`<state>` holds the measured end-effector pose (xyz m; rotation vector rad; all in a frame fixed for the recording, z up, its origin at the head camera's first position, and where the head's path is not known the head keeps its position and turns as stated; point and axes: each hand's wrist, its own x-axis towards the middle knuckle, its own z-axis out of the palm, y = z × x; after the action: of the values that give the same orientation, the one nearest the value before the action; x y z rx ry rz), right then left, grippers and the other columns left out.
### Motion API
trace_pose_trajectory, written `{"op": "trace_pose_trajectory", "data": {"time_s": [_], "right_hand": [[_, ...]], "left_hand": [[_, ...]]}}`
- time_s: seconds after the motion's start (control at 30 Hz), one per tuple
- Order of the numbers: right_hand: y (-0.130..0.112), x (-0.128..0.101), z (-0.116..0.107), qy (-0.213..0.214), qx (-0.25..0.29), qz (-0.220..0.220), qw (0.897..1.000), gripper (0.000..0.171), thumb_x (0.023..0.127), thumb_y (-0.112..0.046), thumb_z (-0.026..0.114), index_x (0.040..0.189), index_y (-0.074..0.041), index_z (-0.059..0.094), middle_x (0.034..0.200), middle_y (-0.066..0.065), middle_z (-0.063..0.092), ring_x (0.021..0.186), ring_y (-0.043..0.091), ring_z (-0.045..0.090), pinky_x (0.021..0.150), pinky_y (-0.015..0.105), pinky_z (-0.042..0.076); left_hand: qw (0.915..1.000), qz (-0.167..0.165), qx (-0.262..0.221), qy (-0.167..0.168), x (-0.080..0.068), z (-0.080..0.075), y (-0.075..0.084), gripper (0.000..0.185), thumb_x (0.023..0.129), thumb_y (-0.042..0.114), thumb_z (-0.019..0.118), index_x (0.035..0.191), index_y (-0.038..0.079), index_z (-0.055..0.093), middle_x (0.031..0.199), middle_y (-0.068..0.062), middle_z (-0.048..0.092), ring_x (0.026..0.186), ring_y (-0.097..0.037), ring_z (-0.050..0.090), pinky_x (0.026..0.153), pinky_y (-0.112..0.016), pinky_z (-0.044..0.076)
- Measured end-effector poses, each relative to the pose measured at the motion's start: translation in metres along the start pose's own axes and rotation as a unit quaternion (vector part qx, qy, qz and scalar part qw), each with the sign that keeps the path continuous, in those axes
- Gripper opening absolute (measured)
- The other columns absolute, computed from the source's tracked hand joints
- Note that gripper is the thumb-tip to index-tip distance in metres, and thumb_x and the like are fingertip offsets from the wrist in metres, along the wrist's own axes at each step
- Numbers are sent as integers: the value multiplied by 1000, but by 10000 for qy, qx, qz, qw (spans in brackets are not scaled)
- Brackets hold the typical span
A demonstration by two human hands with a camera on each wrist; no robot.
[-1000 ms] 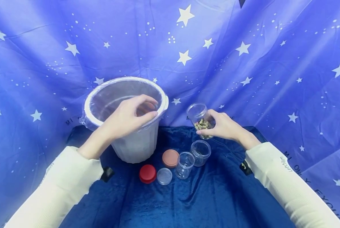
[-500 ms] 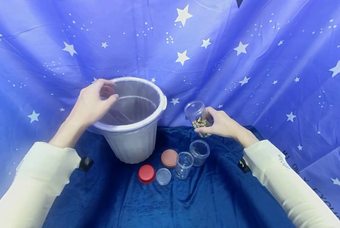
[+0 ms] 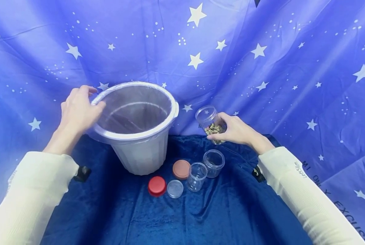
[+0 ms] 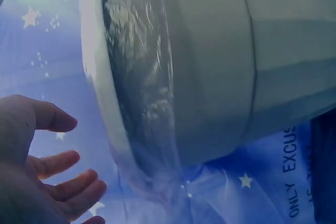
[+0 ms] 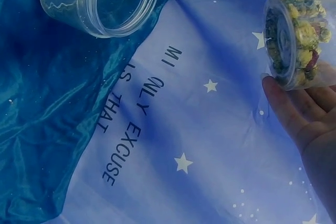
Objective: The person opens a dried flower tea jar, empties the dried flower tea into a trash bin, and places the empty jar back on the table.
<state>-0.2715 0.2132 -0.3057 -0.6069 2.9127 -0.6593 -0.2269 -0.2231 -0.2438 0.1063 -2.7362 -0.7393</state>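
At the left rim of the white bin [image 3: 142,154] is my left hand [image 3: 79,110], its fingers spread and holding nothing. The left wrist view shows that hand [image 4: 50,166] apart from the rim, beside the clear plastic liner [image 4: 144,51] that hangs over the bin's edge. My right hand [image 3: 238,130] grips a clear lidless jar [image 3: 207,114] in the air to the right of the bin. Dried yellowish-green flower buds [image 5: 307,40] with a few reddish bits fill the jar's lower part. The jar leans slightly toward the bin.
On the dark blue cloth [image 3: 170,221] stand two clear open jars, a wider jar [image 3: 214,164] and a narrower jar [image 3: 196,177]. Near them lie an orange-pink lid [image 3: 181,169], a red lid [image 3: 156,185] and a clear lid [image 3: 175,189]. A starry curtain [image 3: 262,102] hangs close behind.
My left hand has moved left from over the bin's mouth to its left rim. The right hand has shifted slightly left and up, still holding the jar.
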Motion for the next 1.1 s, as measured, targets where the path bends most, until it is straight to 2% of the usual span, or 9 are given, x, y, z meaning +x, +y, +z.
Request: {"op": "trace_pose_trajectory", "data": {"time_s": [0.23,0.4,0.5,0.6,0.67,0.73,0.9,0.97,1.1], "right_hand": [[-3,4,2,-19,110,-64,9999,63,78,-55,76,119,-14,54,107,8,70,91,21,65,82,41,52],[-6,6,4,-89,219,-67,9997,63,77,-56,77,119,-15,53,104,7,70,88,21,66,82,41,53],[-6,7,4,-100,221,-85,9997,63,77,-55,77,119,-16,53,104,7,70,89,20,66,82,41,53],[-7,7,5,-106,240,-119,9996,64,77,-55,78,120,-15,53,106,8,70,91,21,66,83,42,53],[-7,7,6,-109,253,-133,9995,64,77,-54,78,121,-15,53,107,8,69,91,21,66,84,41,53],[-8,8,6,-106,255,-149,9995,64,76,-54,78,121,-15,53,107,8,69,92,21,66,84,41,53],[-11,9,3,-78,225,-163,9996,66,77,-54,78,122,-14,53,109,8,69,94,22,66,84,42,53],[-12,10,2,-53,206,-147,9997,66,77,-53,78,123,-14,52,110,8,68,95,23,65,85,43,53],[-15,14,-2,72,132,-134,9998,64,77,-51,79,121,-13,53,111,8,67,98,24,64,85,44,52]], "left_hand": [[9982,-481,66,-351,6,-1,-22,71,94,33,47,150,-7,27,145,-38,36,133,-55,33,106,-67,26],[9910,-857,73,-1029,9,-1,-31,81,96,40,45,150,-14,17,147,-42,30,134,-60,30,108,-67,28],[9865,-992,-142,-1294,7,3,-32,72,97,42,44,142,-13,33,137,-39,43,125,-54,43,102,-64,37],[9836,-1114,-533,-1315,4,10,-31,61,95,38,45,126,-14,45,119,-31,50,107,-44,49,91,-56,43],[9821,-1165,-705,-1304,3,14,-30,57,94,34,44,122,-16,44,114,-28,48,102,-41,47,88,-53,43],[9800,-1206,-827,-1345,2,16,-30,56,94,28,41,125,-18,39,115,-29,46,103,-41,45,89,-54,42],[9787,-1319,-537,-1476,1,20,-33,57,91,18,29,133,-20,27,123,-39,42,110,-48,43,94,-62,38],[9795,-1368,-367,-1430,2,22,-34,57,90,19,27,133,-19,27,125,-42,42,115,-54,43,97,-65,36],[9792,-1546,-327,-1270,3,26,-35,58,93,22,25,137,-16,27,134,-43,40,126,-60,38,102,-66,33]]}}
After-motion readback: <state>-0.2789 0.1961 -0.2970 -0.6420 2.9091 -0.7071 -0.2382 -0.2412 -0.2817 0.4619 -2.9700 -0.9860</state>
